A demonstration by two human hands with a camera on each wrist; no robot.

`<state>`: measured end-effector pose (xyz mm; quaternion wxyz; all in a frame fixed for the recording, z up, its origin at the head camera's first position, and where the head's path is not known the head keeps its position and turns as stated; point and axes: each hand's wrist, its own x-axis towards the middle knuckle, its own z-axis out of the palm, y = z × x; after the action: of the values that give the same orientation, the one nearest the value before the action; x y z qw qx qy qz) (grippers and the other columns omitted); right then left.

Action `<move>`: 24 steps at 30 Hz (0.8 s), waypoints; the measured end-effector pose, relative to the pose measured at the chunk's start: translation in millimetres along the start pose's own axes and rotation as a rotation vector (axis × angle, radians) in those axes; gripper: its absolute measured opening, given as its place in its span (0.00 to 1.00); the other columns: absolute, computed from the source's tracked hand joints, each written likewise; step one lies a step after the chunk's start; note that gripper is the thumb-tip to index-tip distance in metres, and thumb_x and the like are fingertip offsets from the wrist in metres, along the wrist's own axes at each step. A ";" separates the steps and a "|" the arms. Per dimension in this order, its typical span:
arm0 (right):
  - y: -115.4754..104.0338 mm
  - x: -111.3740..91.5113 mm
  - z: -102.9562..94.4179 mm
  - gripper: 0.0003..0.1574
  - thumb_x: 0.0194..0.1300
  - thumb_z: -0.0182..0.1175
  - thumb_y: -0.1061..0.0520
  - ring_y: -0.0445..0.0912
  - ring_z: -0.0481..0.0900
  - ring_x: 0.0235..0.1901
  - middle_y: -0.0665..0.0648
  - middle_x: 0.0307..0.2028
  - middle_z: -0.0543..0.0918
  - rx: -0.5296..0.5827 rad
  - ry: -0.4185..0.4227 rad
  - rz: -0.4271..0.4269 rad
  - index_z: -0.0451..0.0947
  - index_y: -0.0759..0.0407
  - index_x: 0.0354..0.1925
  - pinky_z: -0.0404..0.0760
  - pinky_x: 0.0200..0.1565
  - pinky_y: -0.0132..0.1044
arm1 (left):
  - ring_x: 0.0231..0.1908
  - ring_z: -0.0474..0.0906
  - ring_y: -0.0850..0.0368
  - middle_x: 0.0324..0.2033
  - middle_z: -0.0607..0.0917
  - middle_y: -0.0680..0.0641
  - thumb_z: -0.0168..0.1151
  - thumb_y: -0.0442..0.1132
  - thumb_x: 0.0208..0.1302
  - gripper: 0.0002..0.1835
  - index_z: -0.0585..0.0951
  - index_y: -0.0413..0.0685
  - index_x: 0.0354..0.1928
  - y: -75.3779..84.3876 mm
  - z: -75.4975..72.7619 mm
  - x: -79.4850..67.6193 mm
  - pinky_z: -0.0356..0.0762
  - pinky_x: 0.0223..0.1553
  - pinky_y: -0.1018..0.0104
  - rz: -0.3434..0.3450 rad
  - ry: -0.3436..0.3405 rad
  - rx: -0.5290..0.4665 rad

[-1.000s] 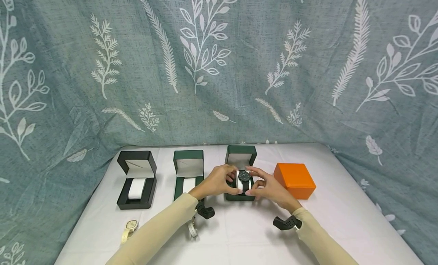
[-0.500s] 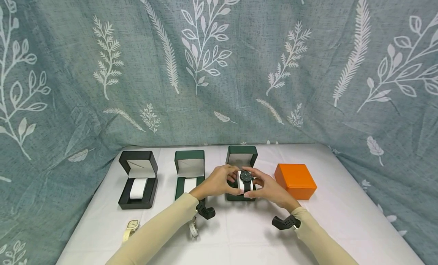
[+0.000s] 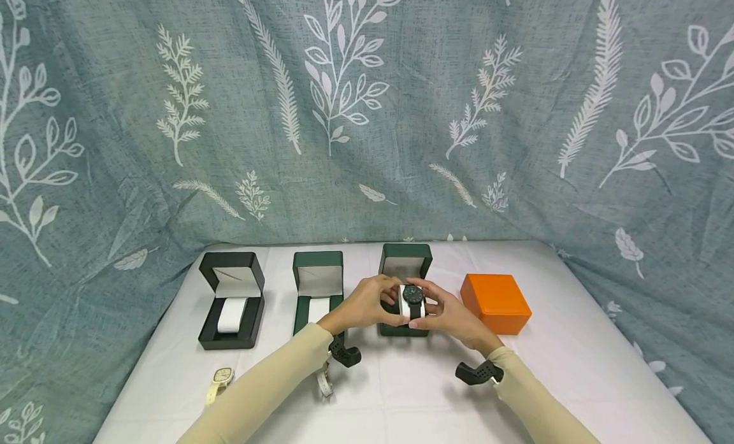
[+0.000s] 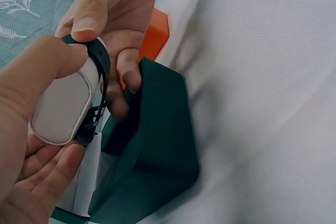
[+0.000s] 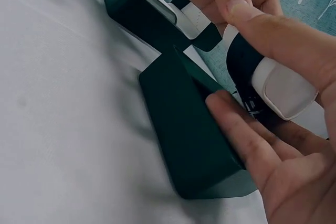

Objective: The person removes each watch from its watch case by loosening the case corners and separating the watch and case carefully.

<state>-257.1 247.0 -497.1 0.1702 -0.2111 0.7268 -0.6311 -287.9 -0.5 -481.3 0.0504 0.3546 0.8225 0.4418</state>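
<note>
A black watch (image 3: pixel 412 295) is wrapped round a white cushion (image 4: pixel 60 111), close over the right-hand green watch box (image 3: pixel 395 331), whose lid stands raised. My left hand (image 3: pixel 367 302) grips the cushion from the left, its thumb along the edge. From the right, my right hand (image 3: pixel 450 315) holds the same cushion and strap between thumb and fingers. In the right wrist view, the cushion's pale end (image 5: pixel 289 90) faces the right palm, and some right fingers reach down by the box wall (image 5: pixel 184 129).
Left of the hands stand another open green watch box (image 3: pixel 317 259) and an open black one (image 3: pixel 229 342), each with a white cushion. An orange box (image 3: pixel 496 297) sits at the right. Two watches, one gold-toned (image 3: pixel 220 379) and one silvery (image 3: pixel 324 385), lie near the left forearm.
The cushion with the black watch has risen slightly and shifted a little right. My right fingers have closed farther round it; the left hand has barely moved.
</note>
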 end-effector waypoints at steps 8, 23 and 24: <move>1.4 -2.1 2.4 0.56 0.62 0.73 0.66 0.57 0.75 0.65 0.65 0.72 0.65 0.077 -0.025 0.002 0.56 0.48 0.80 0.82 0.54 0.49 | 0.45 0.84 0.57 0.48 0.81 0.48 0.81 0.47 0.56 0.40 0.75 0.37 0.67 2.2 3.3 -2.5 0.81 0.47 0.71 -0.002 -0.015 -0.005; 3.3 -4.1 2.5 0.52 0.61 0.73 0.66 0.57 0.74 0.65 0.65 0.70 0.66 0.080 -0.023 -0.020 0.61 0.48 0.77 0.82 0.54 0.49 | 0.44 0.85 0.55 0.48 0.81 0.46 0.81 0.47 0.56 0.40 0.75 0.37 0.67 5.0 2.3 -3.8 0.80 0.46 0.73 0.013 -0.025 0.021; 3.2 -4.1 2.5 0.52 0.61 0.74 0.66 0.56 0.74 0.65 0.65 0.70 0.66 0.079 -0.024 -0.021 0.61 0.48 0.77 0.82 0.54 0.49 | 0.44 0.85 0.55 0.48 0.81 0.46 0.81 0.47 0.55 0.40 0.75 0.38 0.67 5.0 2.4 -3.9 0.80 0.46 0.73 0.011 -0.024 0.023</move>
<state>-252.6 247.4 -500.7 0.1805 -0.2193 0.6969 -0.6585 -281.4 0.6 -479.8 0.0537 0.3651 0.8249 0.4282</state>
